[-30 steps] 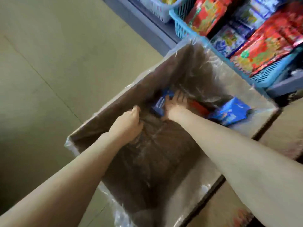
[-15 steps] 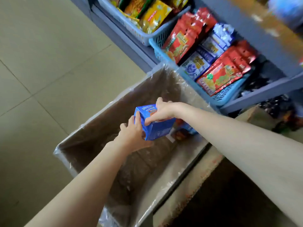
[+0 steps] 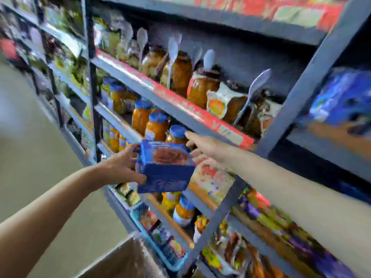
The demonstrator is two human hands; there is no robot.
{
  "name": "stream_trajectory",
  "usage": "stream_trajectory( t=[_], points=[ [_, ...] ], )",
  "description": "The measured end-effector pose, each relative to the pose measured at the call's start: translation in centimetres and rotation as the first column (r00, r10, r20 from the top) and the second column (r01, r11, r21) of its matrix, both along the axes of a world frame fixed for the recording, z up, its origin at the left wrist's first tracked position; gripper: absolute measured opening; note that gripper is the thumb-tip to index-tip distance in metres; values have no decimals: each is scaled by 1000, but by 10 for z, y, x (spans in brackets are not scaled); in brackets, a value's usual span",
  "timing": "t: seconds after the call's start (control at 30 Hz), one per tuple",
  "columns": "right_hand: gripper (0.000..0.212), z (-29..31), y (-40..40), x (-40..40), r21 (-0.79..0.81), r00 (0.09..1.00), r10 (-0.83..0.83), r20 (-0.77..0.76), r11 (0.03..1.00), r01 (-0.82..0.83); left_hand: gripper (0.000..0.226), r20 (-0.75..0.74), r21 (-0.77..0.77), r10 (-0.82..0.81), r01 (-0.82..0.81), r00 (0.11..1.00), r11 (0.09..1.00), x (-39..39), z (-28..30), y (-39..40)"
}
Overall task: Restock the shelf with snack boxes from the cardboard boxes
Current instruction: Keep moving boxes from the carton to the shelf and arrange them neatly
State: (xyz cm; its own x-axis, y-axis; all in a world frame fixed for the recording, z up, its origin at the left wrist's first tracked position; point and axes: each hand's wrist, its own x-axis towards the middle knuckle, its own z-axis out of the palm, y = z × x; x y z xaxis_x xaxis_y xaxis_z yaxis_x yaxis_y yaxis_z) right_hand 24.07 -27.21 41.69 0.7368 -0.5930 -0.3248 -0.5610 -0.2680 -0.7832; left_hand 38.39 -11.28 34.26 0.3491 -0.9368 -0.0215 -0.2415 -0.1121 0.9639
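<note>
Blue snack box held up in the air in front of the shelf, level with the tier of blue-lidded jars. Long axis roughly level, running left to right along the shelf front; printed broad face tipped upward and toward the jars, a plain blue side turned to the camera. Left hand grips the box's left end, thumb curled under the lower left corner, fingers over the upper left corner. Right hand past the box's upper right corner, index finger stretched toward a blue jar lid; other fingers blurred, contact with the box impossible to tell. Front lip of the shelf board just above the right hand. Grey upright post just right of the box. Corner of the lined cardboard box at bottom edge, beside a blue basket on the lowest tier. Bare floor to the left.
</note>
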Motion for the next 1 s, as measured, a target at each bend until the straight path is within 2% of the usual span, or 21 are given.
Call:
stream_trajectory(
  t=[0.07, 0.1, 0.13, 0.2, 0.27, 0.3, 0.37, 0.43, 0.5, 0.57, 0.6, 0.63, 0.67, 0.73, 0.77, 0.8, 0.83, 0.87, 0.9, 1.0],
  points=[
    [33, 86, 11, -47, 111, 992, 23, 127, 993, -37, 101, 33, -141, -11, 16, 999, 990, -23, 67, 7],
    [32, 119, 16, -65, 102, 986, 40, 162, 993, -57, 107, 102, -188, 26, -6, 994, 982, -32, 98, 10],
    [30, 148, 25, -82, 62, 984, 57, 166, 996, -68, 110, 250, -215, 79, -24, 965, 976, -41, 127, 12],
    [24, 191, 41, -108, -48, 989, 90, 121, 995, -85, 108, 551, -197, 88, 27, 830, 980, -60, 184, 19],
    [27, 224, 58, -130, -124, 994, 83, 77, 990, -73, 117, 743, -173, 92, 57, 663, 983, -78, 239, 22],
    [37, 238, 65, -139, -126, 994, 65, 83, 990, -55, 122, 809, -178, 106, 69, 578, 982, -92, 269, 25],
    [63, 265, 78, -158, -40, 990, 14, 141, 999, -8, 126, 911, -150, 104, 86, 398, 985, -121, 318, 29],
    [76, 285, 92, -174, 73, 972, -24, 234, 997, 7, 126, 965, -129, 98, 116, 245, 985, -154, 358, 33],
    [67, 297, 104, -190, 172, 943, -78, 324, 985, 22, 123, 987, -132, 113, 173, 118, 976, -185, 387, 36],
    [45, 302, 111, -206, 290, 863, -167, 476, 957, 25, 122, 990, -137, 127, 236, 57, 962, -212, 409, 39],
    [35, 305, 111, -216, 333, 800, -210, 562, 943, 14, 121, 989, -147, 131, 287, 74, 947, -223, 418, 42],
    [30, 308, 113, -228, 367, 732, -246, 636, 930, -5, 119, 983, -153, 108, 341, 145, 928, -233, 426, 46],
    [30, 312, 115, -242, 392, 676, -262, 689, 919, -43, 113, 961, -175, 61, 420, 270, 890, -240, 435, 50],
    [40, 318, 119, -271, 401, 602, -215, 769, 896, -192, 99, 793, -266, -123, 521, 596, 811, -245, 447, 58],
    [49, 320, 122, -285, 387, 563, -188, 805, 885, -259, 99, 723, -299, -178, 535, 668, 790, -246, 449, 58],
    [59, 322, 124, -299, 381, 522, -187, 832, 877, -294, 105, 734, -291, -199, 566, 649, 771, -246, 448, 55],
    [66, 325, 126, -312, 376, 490, -196, 850, 876, -302, 115, 790, -249, -188, 586, 583, 771, -249, 444, 51],
    [69, 327, 125, -324, 367, 462, -208, 862, 885, -287, 123, 841, -222, -156, 594, 518, 773, -254, 440, 46],
    [68, 331, 130, -334, 351, 449, -212, 868, 901, -253, 125, 861, -220, -131, 593, 491, 774, -262, 438, 41],
    [68, 342, 126, -364, 355, 423, -292, 858, 932, -76, 108, 803, -376, -77, 604, 591, 703, -285, 441, 24]
  ],
)
